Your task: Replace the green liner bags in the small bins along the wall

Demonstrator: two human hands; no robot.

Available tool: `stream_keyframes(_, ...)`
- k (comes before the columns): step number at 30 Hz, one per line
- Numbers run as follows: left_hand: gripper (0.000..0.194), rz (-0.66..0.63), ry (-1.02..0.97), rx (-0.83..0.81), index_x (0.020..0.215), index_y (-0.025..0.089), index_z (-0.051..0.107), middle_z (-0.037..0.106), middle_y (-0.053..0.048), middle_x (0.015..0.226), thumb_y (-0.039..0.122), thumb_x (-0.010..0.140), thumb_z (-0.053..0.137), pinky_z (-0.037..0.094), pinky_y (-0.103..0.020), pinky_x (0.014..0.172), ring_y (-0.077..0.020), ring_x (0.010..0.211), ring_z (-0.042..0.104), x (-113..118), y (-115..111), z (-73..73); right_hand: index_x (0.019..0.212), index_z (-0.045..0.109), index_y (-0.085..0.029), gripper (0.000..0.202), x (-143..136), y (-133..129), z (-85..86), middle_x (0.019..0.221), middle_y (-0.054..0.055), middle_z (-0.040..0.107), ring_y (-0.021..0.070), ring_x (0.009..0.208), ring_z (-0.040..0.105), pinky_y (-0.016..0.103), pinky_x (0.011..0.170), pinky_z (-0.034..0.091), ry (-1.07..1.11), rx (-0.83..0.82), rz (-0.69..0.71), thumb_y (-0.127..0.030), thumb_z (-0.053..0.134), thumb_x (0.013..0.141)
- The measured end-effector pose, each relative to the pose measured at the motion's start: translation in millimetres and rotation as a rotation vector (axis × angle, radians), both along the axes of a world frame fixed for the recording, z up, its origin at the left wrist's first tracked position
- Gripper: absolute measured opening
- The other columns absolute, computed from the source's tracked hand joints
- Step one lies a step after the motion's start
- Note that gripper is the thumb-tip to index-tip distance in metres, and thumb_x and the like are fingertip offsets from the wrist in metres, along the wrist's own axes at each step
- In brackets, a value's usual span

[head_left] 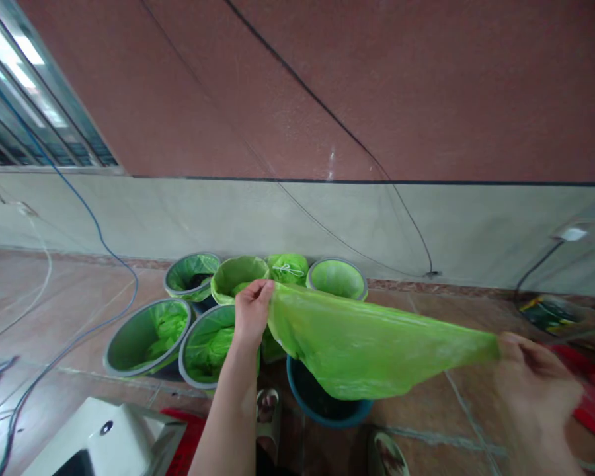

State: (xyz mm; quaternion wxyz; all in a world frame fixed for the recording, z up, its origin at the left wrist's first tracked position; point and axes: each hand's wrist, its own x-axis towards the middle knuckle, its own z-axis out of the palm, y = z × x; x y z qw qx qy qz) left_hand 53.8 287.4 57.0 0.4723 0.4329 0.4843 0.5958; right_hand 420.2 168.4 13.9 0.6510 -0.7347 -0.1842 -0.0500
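Observation:
A green plastic bag (377, 340) is stretched sideways between my two hands. My left hand (254, 307) pinches its upper left corner, above the row of bins. My right hand (535, 377), smeared by motion, grips the far right end. Below the bag sits a blue bin (310, 406), dark inside and partly hidden by the bag. Beside my left forearm stands a bin with a green liner (211, 344), and left of that another lined bin (149, 337).
Along the wall stand more lined bins (337, 281) and a tied green bag (287, 270). A white machine (104, 439) is at the lower left. A blue cable (99, 231) crosses the left floor. Red material (592, 390) lies at right. My sandalled feet (268, 416) are below.

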Motion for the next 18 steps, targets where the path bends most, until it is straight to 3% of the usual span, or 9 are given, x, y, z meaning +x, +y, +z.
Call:
stream_keyframes(3,0.022,-0.071,0.041,0.018,0.075,0.015,0.071,0.064,0.001,0.066,0.036,0.072,0.069,0.041,-0.021,0.058,-0.0102,0.06,0.052,21,-4,-3.7,0.106,0.069,-0.017,0.039,-33,-3,17.5,0.1,0.013,0.066,0.0329,0.097,0.061,0.052,0.092,0.046,-0.442,-0.186,-0.089,-0.032,0.066,0.07)
stream_keyframes(4,0.022,-0.108,0.061,0.028,0.077,0.015,0.072,0.065,0.0,0.069,0.036,0.073,0.069,0.041,-0.022,0.059,-0.0108,0.062,0.053,30,-6,-5.4,0.111,0.067,-0.017,0.04,-51,-2,26.1,0.104,0.013,0.065,0.0316,0.1,0.06,0.05,0.091,0.047,-0.497,-0.169,-0.025,-0.036,0.063,0.075)
stream_keyframes(5,0.022,-0.146,0.08,0.039,0.078,0.015,0.073,0.066,0.0,0.07,0.036,0.074,0.068,0.042,-0.022,0.061,-0.0112,0.063,0.053,40,-9,-7.0,0.111,0.067,-0.018,0.036,-71,0,34.6,0.106,0.011,0.065,0.028,0.1,0.06,0.047,0.091,0.047,-0.494,-0.15,0.13,-0.039,0.056,0.083)
stream_keyframes(7,0.023,-0.235,0.121,0.063,0.081,0.016,0.073,0.068,0.0,0.073,0.037,0.077,0.066,0.043,-0.023,0.064,-0.0121,0.066,0.055,61,-17,-9.8,0.105,0.068,-0.021,0.03,-108,7,48.2,0.105,0.008,0.066,0.0228,0.101,0.06,0.041,0.095,0.045,-0.458,-0.114,0.569,-0.041,0.052,0.088)
stream_keyframes(8,0.023,-0.279,0.145,0.076,0.082,0.016,0.073,0.068,-0.001,0.074,0.037,0.078,0.065,0.043,-0.023,0.065,-0.0125,0.067,0.055,71,-21,-10.9,0.105,0.067,-0.022,0.028,-123,11,52.1,0.108,0.008,0.066,0.0217,0.104,0.059,0.038,0.095,0.045,-0.426,-0.117,0.711,-0.04,0.051,0.09)
stream_keyframes(10,0.025,-0.355,0.189,0.091,0.083,0.016,0.073,0.067,-0.001,0.073,0.038,0.081,0.062,0.043,-0.023,0.064,-0.0128,0.067,0.055,88,-29,-12.4,0.109,0.065,-0.023,0.027,-140,19,53.3,0.112,0.007,0.065,0.0212,0.108,0.058,0.038,0.096,0.044,-0.383,-0.157,0.855,-0.038,0.05,0.091)
stream_keyframes(15,0.026,-0.498,0.218,0.137,0.091,0.017,0.073,0.068,-0.001,0.076,0.036,0.087,0.056,0.044,-0.023,0.066,-0.0131,0.068,0.055,109,-42,-14.7,0.101,0.065,-0.022,0.021,-140,19,40.5,0.102,0.006,0.069,0.0212,0.097,0.061,0.035,0.088,0.045,-0.323,-0.262,0.808,-0.035,0.053,0.09)
stream_keyframes(18,0.025,-0.498,0.226,0.143,0.094,0.018,0.073,0.069,-0.002,0.08,0.034,0.087,0.055,0.045,-0.024,0.07,-0.014,0.073,0.057,114,-46,-16.8,0.092,0.065,-0.022,0.017,-135,17,36.0,0.091,0.004,0.07,0.0203,0.087,0.063,0.033,0.081,0.045,-0.305,-0.316,0.747,-0.034,0.054,0.089)
